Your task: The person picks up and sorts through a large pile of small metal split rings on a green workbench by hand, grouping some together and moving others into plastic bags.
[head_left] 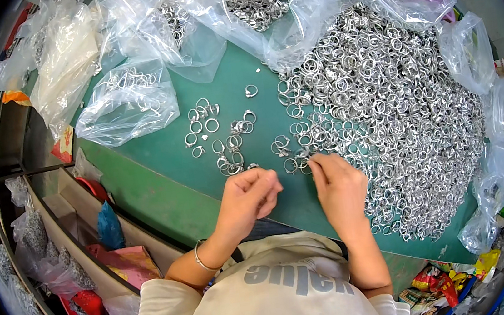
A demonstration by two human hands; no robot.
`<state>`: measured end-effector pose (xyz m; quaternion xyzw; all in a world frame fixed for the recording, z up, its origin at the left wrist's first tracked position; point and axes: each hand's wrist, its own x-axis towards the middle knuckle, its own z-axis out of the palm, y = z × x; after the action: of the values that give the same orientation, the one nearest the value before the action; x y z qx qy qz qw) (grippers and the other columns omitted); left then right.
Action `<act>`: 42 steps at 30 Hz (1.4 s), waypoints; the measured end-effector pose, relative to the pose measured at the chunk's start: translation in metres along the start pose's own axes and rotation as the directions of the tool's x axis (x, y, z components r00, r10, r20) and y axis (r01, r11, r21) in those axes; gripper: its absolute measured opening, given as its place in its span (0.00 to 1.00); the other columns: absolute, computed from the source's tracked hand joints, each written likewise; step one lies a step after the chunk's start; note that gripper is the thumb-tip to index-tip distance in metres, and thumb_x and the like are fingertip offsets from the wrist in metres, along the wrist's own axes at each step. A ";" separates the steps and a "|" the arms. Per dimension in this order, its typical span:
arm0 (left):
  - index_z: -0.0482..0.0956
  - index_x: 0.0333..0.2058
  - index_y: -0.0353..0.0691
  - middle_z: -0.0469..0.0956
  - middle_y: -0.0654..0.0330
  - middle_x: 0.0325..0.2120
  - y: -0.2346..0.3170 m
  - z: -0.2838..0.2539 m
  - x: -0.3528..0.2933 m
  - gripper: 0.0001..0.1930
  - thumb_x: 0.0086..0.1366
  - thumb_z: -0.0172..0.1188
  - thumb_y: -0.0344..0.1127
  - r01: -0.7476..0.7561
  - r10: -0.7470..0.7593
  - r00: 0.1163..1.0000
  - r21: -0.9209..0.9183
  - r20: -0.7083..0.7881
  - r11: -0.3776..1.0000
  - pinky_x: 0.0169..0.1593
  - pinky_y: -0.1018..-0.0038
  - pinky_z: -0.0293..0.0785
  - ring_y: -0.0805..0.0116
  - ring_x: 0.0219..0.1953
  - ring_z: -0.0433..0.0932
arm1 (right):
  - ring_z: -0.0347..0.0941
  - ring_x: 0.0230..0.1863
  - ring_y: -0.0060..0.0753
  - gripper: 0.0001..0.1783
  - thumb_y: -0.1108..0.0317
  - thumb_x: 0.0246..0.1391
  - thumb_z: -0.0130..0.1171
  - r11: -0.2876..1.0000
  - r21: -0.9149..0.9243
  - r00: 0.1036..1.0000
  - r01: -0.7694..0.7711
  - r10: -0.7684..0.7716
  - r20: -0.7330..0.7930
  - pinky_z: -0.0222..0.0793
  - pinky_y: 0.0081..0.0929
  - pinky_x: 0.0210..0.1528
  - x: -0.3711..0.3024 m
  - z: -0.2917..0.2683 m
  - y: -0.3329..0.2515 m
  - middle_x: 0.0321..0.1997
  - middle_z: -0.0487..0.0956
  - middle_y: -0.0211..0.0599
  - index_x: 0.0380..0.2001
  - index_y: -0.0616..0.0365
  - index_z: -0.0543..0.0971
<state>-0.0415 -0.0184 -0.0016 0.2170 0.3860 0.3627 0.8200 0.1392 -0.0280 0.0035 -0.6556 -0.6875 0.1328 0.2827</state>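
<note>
A large heap of silver rings (395, 96) covers the right of the green table. My right hand (342, 192) is at its near left edge, thumb and forefinger pinched on a ring (303, 155) among a few loose ones. My left hand (248, 199) is curled closed just to the left, with its palm side turned inward. Whatever its fingers hold is hidden. Right beyond its knuckles lies a loose group of rings (229, 160), and several more rings (202, 122) are scattered farther off. A single ring (251, 91) stands apart near the middle.
Clear plastic bags holding rings (132, 103) line the far side of the green table (157, 153). Another open bag (255, 6) stands at the back. Empty-looking bags (472, 55) hang along the right edge. At the left are open drawers (104, 238) with a blue bag (109, 226).
</note>
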 end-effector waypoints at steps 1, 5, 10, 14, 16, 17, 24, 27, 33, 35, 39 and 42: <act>0.77 0.30 0.34 0.70 0.62 0.17 -0.003 0.006 -0.002 0.04 0.58 0.58 0.29 -0.062 0.118 0.988 0.431 -0.104 0.900 0.18 0.80 0.56 0.77 0.15 0.63 | 0.72 0.17 0.38 0.03 0.72 0.48 0.60 0.999 0.025 0.999 -0.046 0.047 -0.020 0.65 0.32 0.19 -0.002 -0.002 0.002 0.21 0.75 0.39 0.27 0.59 0.77; 0.78 0.35 0.40 0.70 0.60 0.19 -0.011 0.015 0.007 0.08 0.54 0.62 0.29 -0.279 0.540 0.831 0.941 0.137 0.191 0.21 0.76 0.66 0.70 0.16 0.69 | 0.68 0.13 0.28 0.01 0.77 0.48 0.59 0.950 0.229 0.977 -0.210 0.214 0.010 0.62 0.25 0.19 -0.008 -0.016 0.004 0.18 0.74 0.37 0.26 0.62 0.76; 0.77 0.33 0.40 0.71 0.61 0.20 -0.014 0.016 0.019 0.08 0.52 0.63 0.28 -0.242 0.508 0.835 0.970 0.212 -0.006 0.22 0.74 0.67 0.66 0.18 0.72 | 0.67 0.18 0.19 0.01 0.78 0.48 0.57 0.887 0.297 0.935 -0.352 0.350 0.064 0.63 0.20 0.23 -0.005 -0.025 0.011 0.18 0.74 0.35 0.26 0.65 0.75; 0.77 0.31 0.39 0.70 0.61 0.20 -0.013 0.015 0.016 0.06 0.53 0.62 0.27 -0.275 0.542 0.820 0.957 0.187 0.086 0.21 0.75 0.66 0.70 0.16 0.70 | 0.68 0.26 0.15 0.02 0.78 0.50 0.57 0.712 0.546 0.892 -0.442 0.414 0.181 0.64 0.17 0.32 -0.012 -0.028 0.020 0.24 0.76 0.32 0.29 0.66 0.76; 0.75 0.32 0.37 0.69 0.63 0.19 -0.007 0.013 0.011 0.05 0.54 0.60 0.26 -0.321 0.477 0.868 0.888 0.137 0.330 0.20 0.77 0.63 0.74 0.16 0.67 | 0.68 0.28 0.15 0.02 0.78 0.51 0.56 0.538 0.642 0.824 -0.547 0.482 0.298 0.64 0.16 0.34 -0.013 -0.033 0.019 0.26 0.77 0.30 0.30 0.67 0.76; 0.75 0.32 0.36 0.68 0.64 0.19 -0.003 0.011 0.009 0.05 0.55 0.60 0.26 -0.333 0.440 0.890 0.832 0.122 0.443 0.20 0.78 0.62 0.76 0.16 0.66 | 0.66 0.23 0.14 0.02 0.77 0.53 0.54 0.529 0.638 0.821 -0.559 0.459 0.339 0.61 0.13 0.27 -0.013 -0.030 0.024 0.23 0.74 0.27 0.30 0.66 0.75; 0.71 0.31 0.35 0.68 0.61 0.19 0.006 0.005 0.005 0.07 0.65 0.47 0.32 0.020 -0.007 0.998 -0.214 0.063 0.977 0.21 0.84 0.57 0.77 0.17 0.62 | 0.56 0.14 0.14 0.05 0.71 0.57 0.52 -0.129 0.785 0.759 -0.606 0.204 0.619 0.47 0.13 0.14 -0.013 -0.037 0.031 0.17 0.65 0.25 0.34 0.63 0.72; 0.71 0.30 0.35 0.70 0.58 0.20 -0.001 -0.003 0.009 0.10 0.66 0.45 0.35 -0.009 0.062 0.971 -0.221 0.230 0.975 0.19 0.83 0.55 0.76 0.16 0.61 | 0.56 0.15 0.14 0.05 0.71 0.57 0.52 -0.168 0.798 0.787 -0.579 0.141 0.601 0.48 0.14 0.14 -0.014 -0.035 0.030 0.17 0.65 0.26 0.34 0.62 0.71; 0.70 0.34 0.34 0.68 0.58 0.19 -0.008 -0.002 0.009 0.08 0.64 0.50 0.35 0.097 -0.056 0.965 -0.152 0.255 0.984 0.16 0.83 0.50 0.78 0.15 0.58 | 0.61 0.20 0.14 0.02 0.75 0.54 0.54 0.317 0.797 0.857 -0.514 0.144 0.495 0.54 0.13 0.21 -0.021 -0.033 0.023 0.24 0.69 0.27 0.31 0.62 0.72; 0.71 0.38 0.34 0.68 0.60 0.19 -0.005 0.012 0.006 0.08 0.64 0.52 0.32 0.121 -0.088 0.973 -0.148 0.213 0.982 0.15 0.84 0.49 0.79 0.15 0.59 | 0.65 0.27 0.19 0.01 0.77 0.52 0.55 0.454 0.757 0.877 -0.470 0.142 0.460 0.60 0.16 0.31 -0.021 -0.034 0.020 0.27 0.71 0.28 0.29 0.62 0.73; 0.73 0.45 0.34 0.68 0.63 0.21 -0.005 0.019 0.007 0.13 0.62 0.55 0.30 0.119 -0.118 0.970 0.005 0.212 0.993 0.17 0.85 0.54 0.79 0.17 0.63 | 0.67 0.28 0.22 0.02 0.78 0.50 0.55 0.621 0.687 0.896 -0.378 0.058 0.441 0.62 0.19 0.33 -0.018 -0.037 0.011 0.26 0.73 0.32 0.29 0.63 0.73; 0.75 0.43 0.34 0.71 0.65 0.23 0.002 0.021 0.009 0.14 0.57 0.61 0.29 0.109 -0.169 0.964 0.272 0.208 0.956 0.20 0.85 0.60 0.79 0.20 0.67 | 0.68 0.27 0.28 0.02 0.79 0.49 0.55 0.712 0.635 0.888 -0.300 -0.034 0.458 0.63 0.22 0.32 -0.017 -0.037 0.008 0.26 0.72 0.35 0.28 0.63 0.72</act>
<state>-0.0215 -0.0118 0.0082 0.3344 0.3473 0.2231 0.8472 0.1660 -0.0511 0.0248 -0.5043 -0.5823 0.5432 0.3338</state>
